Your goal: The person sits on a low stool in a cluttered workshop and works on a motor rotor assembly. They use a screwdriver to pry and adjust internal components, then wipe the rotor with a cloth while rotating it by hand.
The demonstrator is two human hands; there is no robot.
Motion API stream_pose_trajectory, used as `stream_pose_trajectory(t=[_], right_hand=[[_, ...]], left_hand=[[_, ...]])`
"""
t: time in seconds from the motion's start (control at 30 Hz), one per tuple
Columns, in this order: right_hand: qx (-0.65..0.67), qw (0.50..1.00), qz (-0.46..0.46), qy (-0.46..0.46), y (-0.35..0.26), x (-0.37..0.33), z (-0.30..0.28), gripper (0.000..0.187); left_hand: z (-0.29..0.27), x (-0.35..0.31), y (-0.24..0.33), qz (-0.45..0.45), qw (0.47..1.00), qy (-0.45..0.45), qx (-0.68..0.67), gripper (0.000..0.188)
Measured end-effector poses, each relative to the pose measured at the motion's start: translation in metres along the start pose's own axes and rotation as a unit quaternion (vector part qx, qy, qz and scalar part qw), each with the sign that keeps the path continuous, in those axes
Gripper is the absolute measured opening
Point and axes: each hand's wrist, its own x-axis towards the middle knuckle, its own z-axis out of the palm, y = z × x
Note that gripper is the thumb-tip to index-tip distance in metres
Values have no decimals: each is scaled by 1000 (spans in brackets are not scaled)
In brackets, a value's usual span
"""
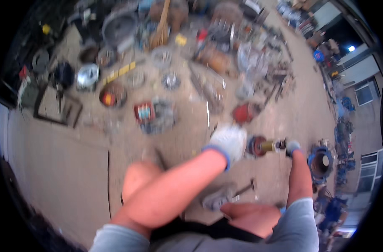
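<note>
My left hand [229,141], in a whitish knitted glove with a blue cuff, reaches across to the middle right with its fingers curled closed. What it holds, if anything, is hidden and blurred. Just right of it is a round dark-red and black metal part [256,146], with a brass-coloured cylindrical part [268,145] extending from it. At the cylinder's far right end, my right hand [292,148], also gloved, appears closed on a dark end piece. A hammer [245,190] lies on the floor near my right foot [218,198].
A red metal part [244,112] lies beyond my left hand, and a blue flanged pipe fitting [321,164] stands right of my right hand. A red box [144,112] sits ahead on the floor. Metal parts and a broom [160,35] crowd the far side.
</note>
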Motion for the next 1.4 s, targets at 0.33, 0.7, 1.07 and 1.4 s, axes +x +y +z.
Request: stream_pose_trajectory(t=[0.33, 0.7, 1.07, 1.4], right_hand=[[599, 763, 180, -160, -44, -30, -36, 46], [542, 809, 227, -19, -84, -129, -78, 59], [456, 869, 175, 81, -141, -186, -32, 58], [382, 922, 43, 48, -225, -220, -92, 49]], left_hand=[[-21, -6, 10, -10, 981, -174, 85, 49], [-30, -3, 23, -59, 951, -285, 102, 56], [37, 3, -14, -19, 951, -269, 151, 39], [124, 0, -45, -144, 910, -364, 134, 76]])
